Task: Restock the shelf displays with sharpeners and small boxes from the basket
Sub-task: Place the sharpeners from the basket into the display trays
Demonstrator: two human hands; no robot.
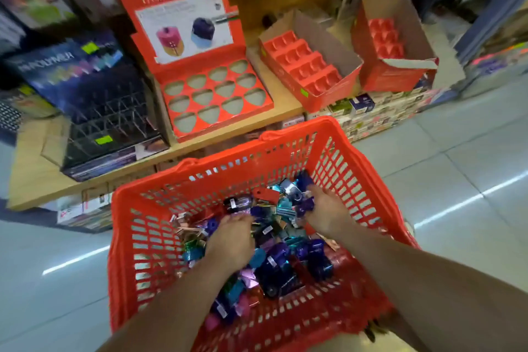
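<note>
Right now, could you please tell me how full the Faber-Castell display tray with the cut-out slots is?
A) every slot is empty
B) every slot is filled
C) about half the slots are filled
A: every cut-out slot in the Faber-Castell display tray is bare, while the sharpeners lie piled in the red basket.

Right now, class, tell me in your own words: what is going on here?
A person has both hands in a red basket of sharpeners. The right hand grips a few; the left hand is among the pile, its hold unclear. Beyond it, the Faber-Castell display and two red tiered boxes stand empty.
</note>
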